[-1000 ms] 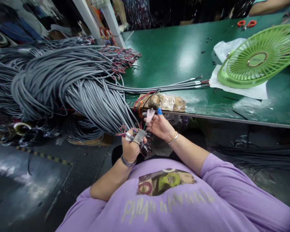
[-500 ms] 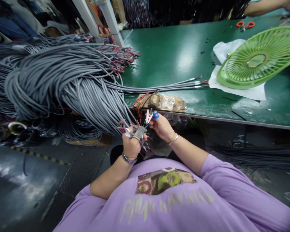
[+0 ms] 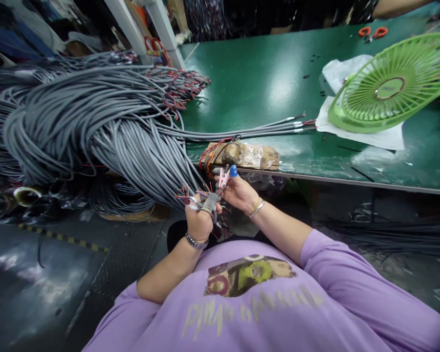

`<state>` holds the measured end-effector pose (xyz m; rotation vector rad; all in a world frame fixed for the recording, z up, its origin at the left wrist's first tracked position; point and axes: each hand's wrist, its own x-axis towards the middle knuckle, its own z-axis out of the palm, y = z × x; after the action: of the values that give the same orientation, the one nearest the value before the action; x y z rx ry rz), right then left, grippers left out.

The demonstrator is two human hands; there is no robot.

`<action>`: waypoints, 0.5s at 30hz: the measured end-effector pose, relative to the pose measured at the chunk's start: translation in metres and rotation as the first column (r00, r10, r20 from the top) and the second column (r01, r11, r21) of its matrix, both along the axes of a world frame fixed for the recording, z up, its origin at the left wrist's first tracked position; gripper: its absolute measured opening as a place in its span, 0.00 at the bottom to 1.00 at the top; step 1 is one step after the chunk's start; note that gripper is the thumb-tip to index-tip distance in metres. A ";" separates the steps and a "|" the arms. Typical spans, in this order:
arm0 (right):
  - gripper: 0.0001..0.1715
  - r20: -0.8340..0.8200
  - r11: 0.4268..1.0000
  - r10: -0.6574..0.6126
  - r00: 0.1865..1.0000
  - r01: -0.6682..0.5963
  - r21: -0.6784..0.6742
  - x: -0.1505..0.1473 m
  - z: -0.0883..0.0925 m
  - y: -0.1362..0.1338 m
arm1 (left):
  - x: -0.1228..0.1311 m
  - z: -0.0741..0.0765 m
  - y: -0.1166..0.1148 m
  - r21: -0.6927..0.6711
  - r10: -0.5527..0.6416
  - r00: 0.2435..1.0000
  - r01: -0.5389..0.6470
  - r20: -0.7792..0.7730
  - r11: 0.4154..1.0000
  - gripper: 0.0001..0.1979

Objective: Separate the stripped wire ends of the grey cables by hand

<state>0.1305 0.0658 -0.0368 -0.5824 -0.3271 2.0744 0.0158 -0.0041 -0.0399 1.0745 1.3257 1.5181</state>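
Observation:
My left hand (image 3: 198,220) is closed around a bunch of grey cable ends, with a grey wrap (image 3: 209,201) showing at the thumb. Thin coloured wires (image 3: 183,194) fan out from the cut ends. Close beside it, my right hand (image 3: 240,195) bends its fingers around a small pale pink clip (image 3: 223,179), just above the wires. A blue cover (image 3: 233,170) sits on the right thumb. The clip's lower end is among the wires; whether it grips one is too small to tell.
A large heap of grey cables (image 3: 58,112) lies at left, with several cables (image 3: 242,132) stretching across the green table (image 3: 249,68). A taped wooden block (image 3: 258,155) sits at the table's front edge. A green fan (image 3: 388,88) and orange-handled scissors (image 3: 373,33) are at right.
My right hand has moved left and slightly up, its fingers now reaching behind the pink clip. The left hand keeps its hold on the cables, almost still.

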 end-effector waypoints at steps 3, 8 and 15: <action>0.22 -0.009 0.997 -0.060 0.998 0.060 -0.038 -0.003 0.001 0.001 | 0.000 -0.002 0.000 0.003 0.011 1.000 -0.010 -0.030 1.000 0.12; 0.23 -0.001 0.998 -0.064 0.998 0.064 -0.018 -0.004 -0.002 -0.001 | -0.001 -0.005 -0.001 0.007 0.020 0.998 -0.020 -0.055 1.000 0.12; 0.31 -0.031 0.997 0.052 0.998 -0.050 0.066 0.008 -0.006 -0.006 | -0.005 -0.002 -0.008 0.104 0.035 0.999 -0.035 0.001 0.994 0.11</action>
<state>0.1384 0.0594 -0.0425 -0.5054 -0.3932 2.1111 0.0103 -0.0125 -0.0414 1.1221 1.2843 1.6276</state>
